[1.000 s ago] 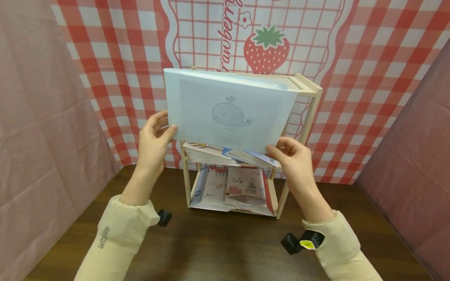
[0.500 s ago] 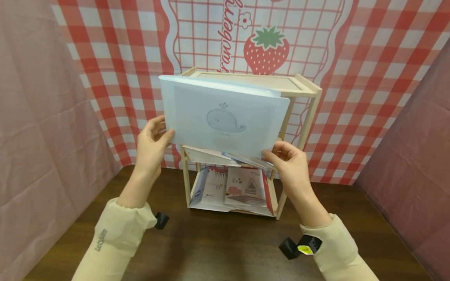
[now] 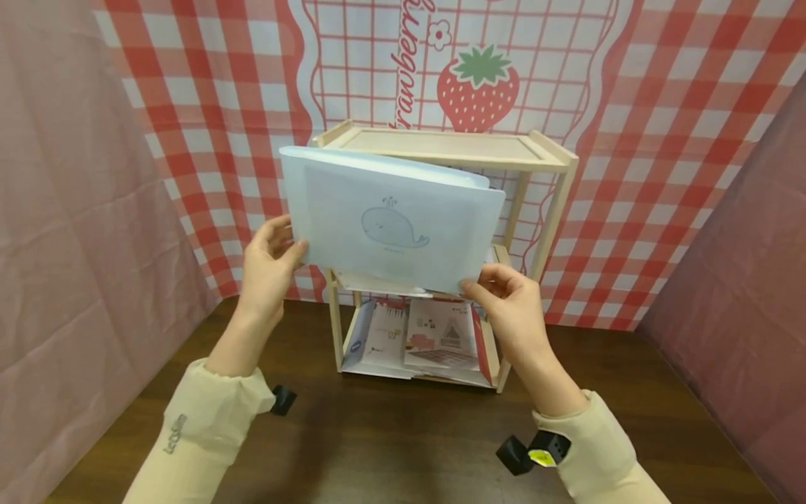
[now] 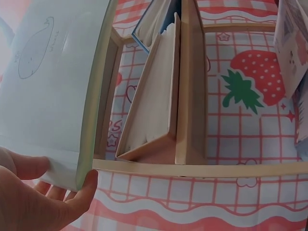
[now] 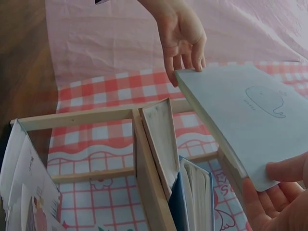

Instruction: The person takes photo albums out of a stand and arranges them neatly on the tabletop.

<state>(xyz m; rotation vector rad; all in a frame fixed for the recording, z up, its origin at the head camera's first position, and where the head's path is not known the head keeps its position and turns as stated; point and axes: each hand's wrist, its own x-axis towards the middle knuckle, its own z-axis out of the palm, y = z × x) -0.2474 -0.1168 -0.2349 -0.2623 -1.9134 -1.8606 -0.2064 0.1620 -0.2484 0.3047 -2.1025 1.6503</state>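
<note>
A pale blue notebook (image 3: 390,224) with a small whale drawing on its cover is held up in front of a light wooden shelf (image 3: 441,145). My left hand (image 3: 267,269) pinches its left edge, thumb on the near side. At its lower right corner my right hand (image 3: 513,308) grips it between thumb and fingers. From the left wrist view, the notebook's edge lies close to the shelf frame. Two books, one with a pinkish cover (image 4: 156,91) and one blue (image 5: 180,202), lie on the middle shelf, partly hidden behind the notebook in the head view.
On the bottom shelf lie several booklets, one with a printed room picture (image 3: 441,336). The shelf stands on a dark wooden table (image 3: 390,441), before a red checked cloth (image 3: 245,105) with a strawberry print. Pink cloth (image 3: 82,210) hangs at both sides.
Both hands have lowered the notebook and shifted it slightly left and nearer. More of the shelf's top board shows now, and less of the middle-shelf books.
</note>
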